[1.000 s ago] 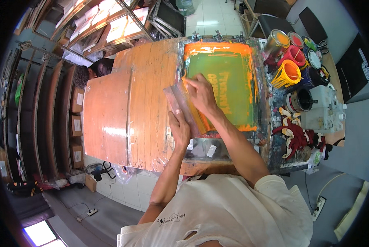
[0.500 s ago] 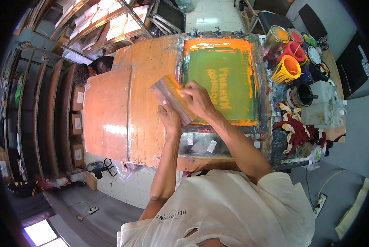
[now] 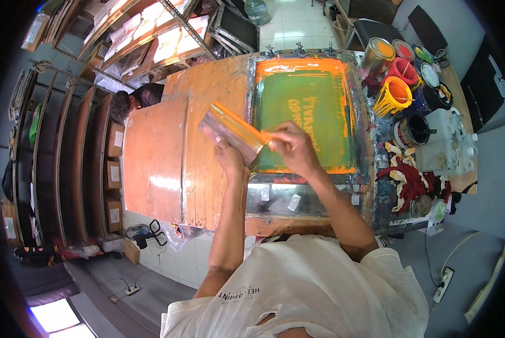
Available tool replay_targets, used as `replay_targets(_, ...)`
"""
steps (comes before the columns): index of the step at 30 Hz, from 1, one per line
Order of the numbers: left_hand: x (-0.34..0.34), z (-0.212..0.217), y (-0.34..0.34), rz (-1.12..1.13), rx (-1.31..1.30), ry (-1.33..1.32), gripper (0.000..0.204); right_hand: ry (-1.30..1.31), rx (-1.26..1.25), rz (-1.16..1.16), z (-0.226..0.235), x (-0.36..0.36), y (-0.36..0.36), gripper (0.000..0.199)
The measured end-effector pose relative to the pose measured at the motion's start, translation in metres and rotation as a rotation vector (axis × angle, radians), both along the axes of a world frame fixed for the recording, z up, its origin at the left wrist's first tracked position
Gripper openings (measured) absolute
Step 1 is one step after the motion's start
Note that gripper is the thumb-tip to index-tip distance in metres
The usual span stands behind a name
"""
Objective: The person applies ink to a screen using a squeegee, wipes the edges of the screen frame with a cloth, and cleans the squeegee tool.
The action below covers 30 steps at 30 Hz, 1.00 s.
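Observation:
A wide squeegee (image 3: 233,135) with a wooden handle and an orange, ink-coated edge is tilted in the air over the table. My left hand (image 3: 231,159) is closed around its near side, thumb on the wooden face. At the squeegee's right end, my right hand (image 3: 296,147) has its fingers pinched together against the inky edge; whatever lies between them is too small to make out. Beneath and beyond my right hand lies a framed printing screen (image 3: 275,93), green mesh with lettering and orange ink along its borders.
Ink cans (image 3: 379,52), a yellow ink-smeared tub (image 3: 395,94) and a dark open can (image 3: 411,131) crowd the right side. Stained rags (image 3: 405,179) lie nearer. Clamps (image 3: 300,48) line the screen's far edge. Another person (image 3: 139,97) is beyond the table's left side.
My right hand has slid along the squeegee's inky edge to its right end. The squeegee has turned a little, so its edge faces up more. The whole view has shifted slightly.

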<state>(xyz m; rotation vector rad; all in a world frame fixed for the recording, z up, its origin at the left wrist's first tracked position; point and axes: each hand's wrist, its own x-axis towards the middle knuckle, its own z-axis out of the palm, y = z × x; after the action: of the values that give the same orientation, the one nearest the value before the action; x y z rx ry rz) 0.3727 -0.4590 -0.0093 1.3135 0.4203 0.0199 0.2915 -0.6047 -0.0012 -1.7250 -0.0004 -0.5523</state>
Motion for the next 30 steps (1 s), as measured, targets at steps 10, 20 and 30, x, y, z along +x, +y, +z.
replay_targets(10, -0.042, -0.005, -0.009, -0.274, 0.453, -0.194, 0.04, -0.018, -0.254, -0.067, 0.002, 0.064, -0.008, 0.014)
replay_targets(20, -0.027, -0.024, 0.005, -0.189, 0.333, -0.008, 0.038, 0.1, -0.267, -0.016, -0.017, 0.047, 0.017, 0.015)
replay_targets(30, 0.017, -0.047, 0.031, -0.064, -0.366, 0.216, 0.054, 0.194, 0.316, 0.117, -0.025, -0.008, -0.021, 0.023)
